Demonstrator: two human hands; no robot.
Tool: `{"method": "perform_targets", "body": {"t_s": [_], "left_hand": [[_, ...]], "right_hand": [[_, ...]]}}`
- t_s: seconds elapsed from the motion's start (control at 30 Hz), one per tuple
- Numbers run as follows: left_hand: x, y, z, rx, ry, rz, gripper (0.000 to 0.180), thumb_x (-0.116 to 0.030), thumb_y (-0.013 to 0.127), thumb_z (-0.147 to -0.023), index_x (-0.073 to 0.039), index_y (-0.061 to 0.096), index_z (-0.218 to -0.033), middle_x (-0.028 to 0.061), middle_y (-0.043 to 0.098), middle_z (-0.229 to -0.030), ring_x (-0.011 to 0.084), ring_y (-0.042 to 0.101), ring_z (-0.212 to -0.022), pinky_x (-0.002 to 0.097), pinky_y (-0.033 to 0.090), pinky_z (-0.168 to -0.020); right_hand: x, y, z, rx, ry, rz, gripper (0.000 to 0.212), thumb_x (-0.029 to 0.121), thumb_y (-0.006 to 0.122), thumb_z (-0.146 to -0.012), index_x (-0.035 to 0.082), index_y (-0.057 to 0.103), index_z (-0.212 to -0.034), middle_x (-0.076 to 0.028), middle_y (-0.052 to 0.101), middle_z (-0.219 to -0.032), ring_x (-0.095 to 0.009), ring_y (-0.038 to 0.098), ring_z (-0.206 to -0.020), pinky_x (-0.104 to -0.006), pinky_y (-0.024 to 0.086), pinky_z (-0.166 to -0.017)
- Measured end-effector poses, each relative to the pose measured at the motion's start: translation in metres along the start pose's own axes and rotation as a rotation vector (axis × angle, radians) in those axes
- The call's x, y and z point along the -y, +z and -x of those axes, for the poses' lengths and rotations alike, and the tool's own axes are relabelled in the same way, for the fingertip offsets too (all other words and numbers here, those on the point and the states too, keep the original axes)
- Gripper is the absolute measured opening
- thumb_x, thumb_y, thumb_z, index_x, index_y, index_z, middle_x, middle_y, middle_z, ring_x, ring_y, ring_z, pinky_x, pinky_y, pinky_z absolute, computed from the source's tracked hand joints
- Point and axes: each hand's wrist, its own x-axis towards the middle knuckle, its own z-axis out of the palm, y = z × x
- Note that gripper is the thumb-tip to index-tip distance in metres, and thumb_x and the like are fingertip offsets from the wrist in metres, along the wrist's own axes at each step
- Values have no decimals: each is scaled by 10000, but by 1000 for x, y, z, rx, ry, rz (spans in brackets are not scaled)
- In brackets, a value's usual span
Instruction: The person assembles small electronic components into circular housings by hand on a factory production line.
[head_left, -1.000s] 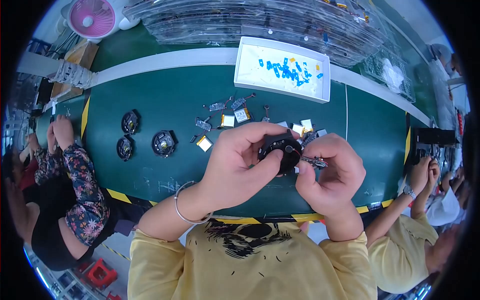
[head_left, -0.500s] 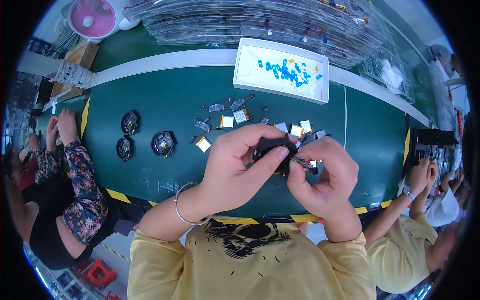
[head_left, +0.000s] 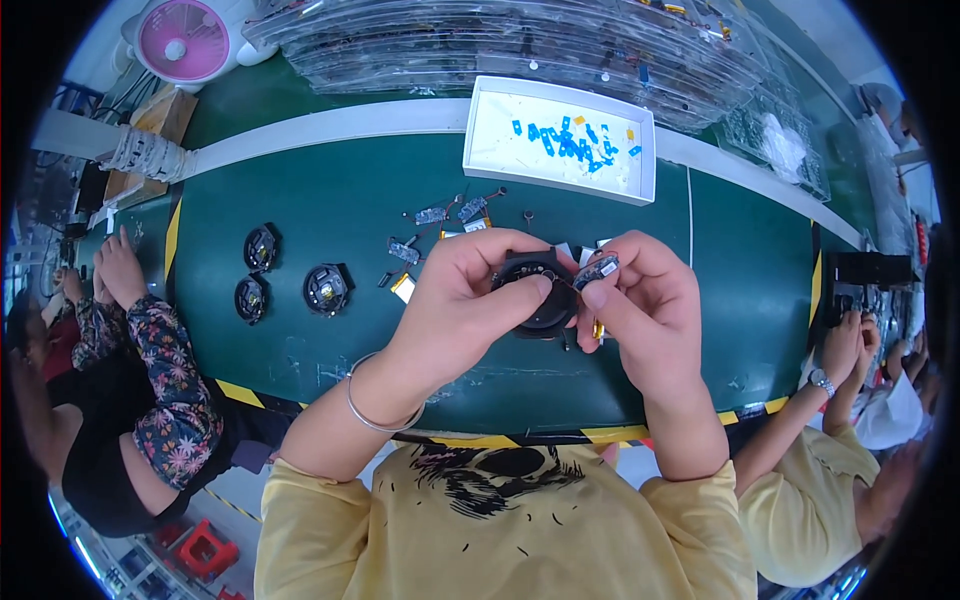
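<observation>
My left hand [head_left: 465,305] grips a round black watch case [head_left: 550,320], its thumb pressed over the open inside. Pinched between the thumb and fingers of my right hand [head_left: 655,310] is a small circuit board [head_left: 598,270], held at the case's right edge. A yellow-edged piece [head_left: 598,328] shows under the right fingers; whether it joins the board I cannot tell. Small boards with wires [head_left: 404,250] and silver battery cells [head_left: 403,288] lie beyond my hands, partly hidden by them. Three more black watch cases, the nearest one [head_left: 327,289] among them, rest on the left.
A white box [head_left: 474,150] with small blue pieces stands at the back of the green table [head_left: 350,200]. Stacked clear plastic trays [head_left: 510,50] lie behind it. A pink fan [head_left: 183,40] is at far left. Co-workers sit on both sides, one sleeve [head_left: 170,400] floral.
My right hand has turned and lifted the circuit board, so its face now shows beside the case. The watch case has tilted, showing more of its round opening.
</observation>
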Motion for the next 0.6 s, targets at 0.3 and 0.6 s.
{"method": "perform_targets", "body": {"t_s": [0.3,0.6], "left_hand": [[2,-3,1,49,60,-114,145,54,548,-784,55,612,-915,70,644,-866,86,607,-748,215,497,-662],[-6,-9,-6,39,-83,-135,182,85,525,-766,61,598,-931,103,638,-852,170,636,-728,272,514,-692]], "right_hand": [[-1,0,4,68,-78,0,177,-64,586,-802,-8,534,-961,-37,557,-796,-81,581,-674,-177,457,-508],[3,0,-6,48,-32,-2,136,-64,591,-801,-9,537,-912,-43,563,-786,-74,569,-627,-185,451,-503]]}}
